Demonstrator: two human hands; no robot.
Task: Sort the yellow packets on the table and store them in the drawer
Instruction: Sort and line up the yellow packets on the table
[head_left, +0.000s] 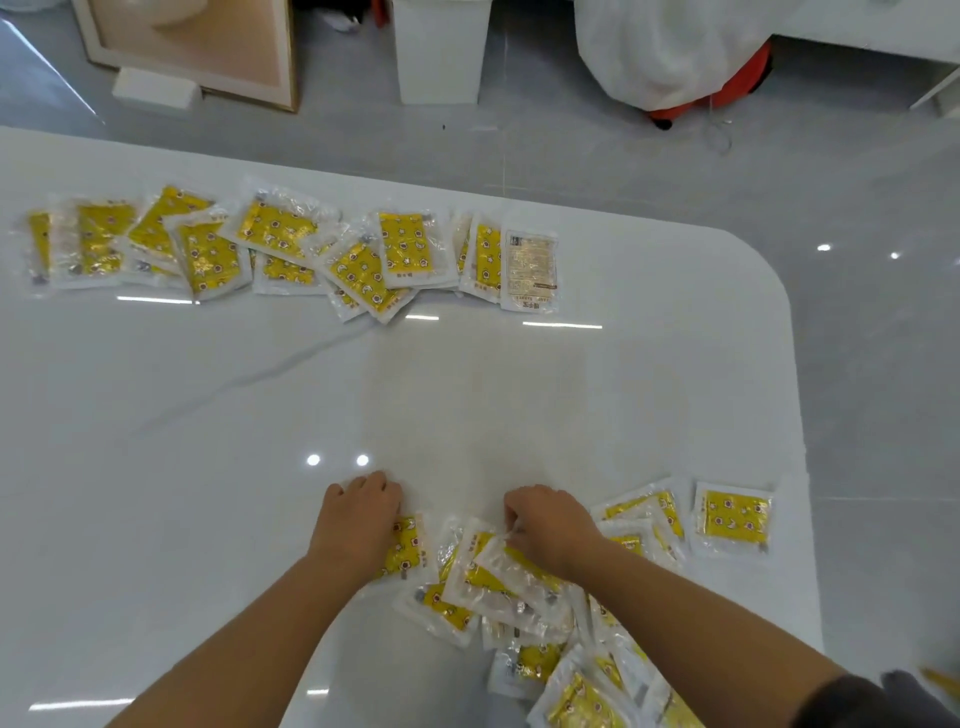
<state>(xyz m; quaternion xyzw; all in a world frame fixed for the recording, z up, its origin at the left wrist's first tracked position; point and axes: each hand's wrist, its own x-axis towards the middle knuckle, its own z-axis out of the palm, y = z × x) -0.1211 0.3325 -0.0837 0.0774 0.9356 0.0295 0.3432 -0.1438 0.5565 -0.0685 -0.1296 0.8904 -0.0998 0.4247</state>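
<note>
Several yellow packets in clear wrap lie in a loose row (270, 244) along the far side of the white table (467, 395); one at its right end (530, 270) lies face down, showing a printed label. A second heap of packets (524, 597) spreads across the near right. My left hand (358, 514) presses down on a packet (408, 545) at the heap's left edge. My right hand (545, 525) pinches the corner of another packet (514, 571) on top of the heap. A single packet (733, 517) lies apart near the right edge. No drawer is in view.
The table's rounded corner and right edge (789, 364) border grey floor. Beyond the far edge stand a framed panel (197, 47), a white bin (441, 52) and a white-covered orange object (685, 57).
</note>
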